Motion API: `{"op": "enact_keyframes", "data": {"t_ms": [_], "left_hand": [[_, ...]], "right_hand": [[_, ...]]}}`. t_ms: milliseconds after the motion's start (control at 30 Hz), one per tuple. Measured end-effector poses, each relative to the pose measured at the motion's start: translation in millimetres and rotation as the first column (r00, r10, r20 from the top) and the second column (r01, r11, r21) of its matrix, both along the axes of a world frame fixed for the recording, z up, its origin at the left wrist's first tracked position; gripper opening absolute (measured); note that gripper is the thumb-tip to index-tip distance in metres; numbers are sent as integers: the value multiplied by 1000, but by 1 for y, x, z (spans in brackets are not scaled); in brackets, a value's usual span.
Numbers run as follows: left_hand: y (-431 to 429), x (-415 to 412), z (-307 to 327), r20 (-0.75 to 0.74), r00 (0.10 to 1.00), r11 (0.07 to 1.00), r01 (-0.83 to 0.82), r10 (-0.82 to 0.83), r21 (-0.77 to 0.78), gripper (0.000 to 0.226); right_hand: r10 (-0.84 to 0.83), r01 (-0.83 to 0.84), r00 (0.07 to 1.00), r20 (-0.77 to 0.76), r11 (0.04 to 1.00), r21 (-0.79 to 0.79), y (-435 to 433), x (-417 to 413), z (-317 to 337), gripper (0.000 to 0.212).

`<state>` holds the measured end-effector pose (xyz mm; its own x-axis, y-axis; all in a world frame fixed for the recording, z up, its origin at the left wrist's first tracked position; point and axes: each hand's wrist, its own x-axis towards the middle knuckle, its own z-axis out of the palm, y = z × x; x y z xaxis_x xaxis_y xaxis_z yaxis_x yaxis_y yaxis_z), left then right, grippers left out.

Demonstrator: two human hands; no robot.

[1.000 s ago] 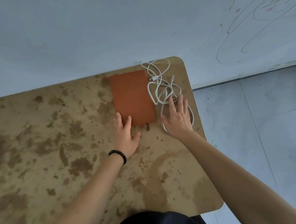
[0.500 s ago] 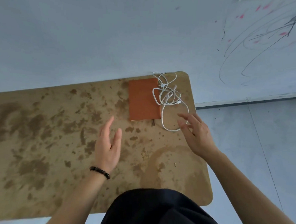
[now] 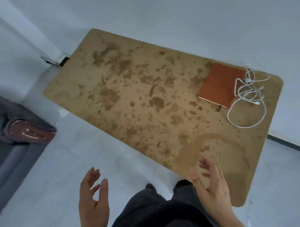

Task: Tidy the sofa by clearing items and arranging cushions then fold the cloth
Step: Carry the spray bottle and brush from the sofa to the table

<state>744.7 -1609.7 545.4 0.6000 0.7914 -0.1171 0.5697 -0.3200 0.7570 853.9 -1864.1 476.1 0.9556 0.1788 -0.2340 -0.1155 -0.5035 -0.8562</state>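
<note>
Both hands are seen low in the view, held apart in the air above dark trousers [image 3: 159,215] and a pale floor [image 3: 50,191]. The left hand [image 3: 93,201] is spread with loosely bent fingers and nothing is held in it; its wrist is cut off by the lower edge. The right hand [image 3: 215,188] is likewise held open, palm turned inward, fingers relaxed and slightly blurred, with nothing grasped. A stained brown bench [image 3: 127,97] is set against the white wall. An orange notebook [image 3: 220,85] is laid flat near its far right corner, and a tangled white cable [image 3: 245,95] is laid just beside it, one loop overlapping the cover's edge. The sofa [image 3: 7,160] is found at the left edge, well apart from the bench; only a grey corner is shown, the rest being cut off. A reddish cushion [image 3: 31,133] is seen on it, partly wrapped in grey material. A small metallic object [image 3: 55,60] by the bench's far left corner cannot be made out.
</note>
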Motion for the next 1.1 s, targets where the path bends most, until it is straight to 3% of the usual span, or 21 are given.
{"op": "enact_keyframes", "data": {"t_ms": [200, 333, 467, 633, 733, 867, 1100], "left_hand": [[59, -73, 5, 108, 979, 984, -175, 174, 3, 42], [108, -161, 0, 174, 912, 928, -368, 372, -55, 43], [170, -269, -11, 194, 805, 827, -530, 560, -187, 40], [232, -380, -12, 206, 609, 642, -743, 766, -190, 39], [265, -426, -6, 220, 500, 540, -821, 837, -187, 38], [319, -470, -15, 194, 433, 465, -868, 880, -172, 39], [461, -516, -41, 99, 376, 387, -910, 921, -146, 41]], "right_hand": [[187, -181, 978, 89, 981, -64, 78, -17, 24, 71], [376, -365, 922, 93, 924, -117, 170, -58, 28, 65], [602, -582, 792, 105, 795, -167, 286, -124, 30, 58], [816, -795, 561, 138, 578, -185, 431, -211, 45, 60], [877, -863, 449, 169, 475, -171, 500, -253, 49, 60], [926, -916, 354, 132, 372, -151, 585, -291, 39, 57], [940, -937, 336, 55, 340, -80, 744, -335, -10, 58]]}}
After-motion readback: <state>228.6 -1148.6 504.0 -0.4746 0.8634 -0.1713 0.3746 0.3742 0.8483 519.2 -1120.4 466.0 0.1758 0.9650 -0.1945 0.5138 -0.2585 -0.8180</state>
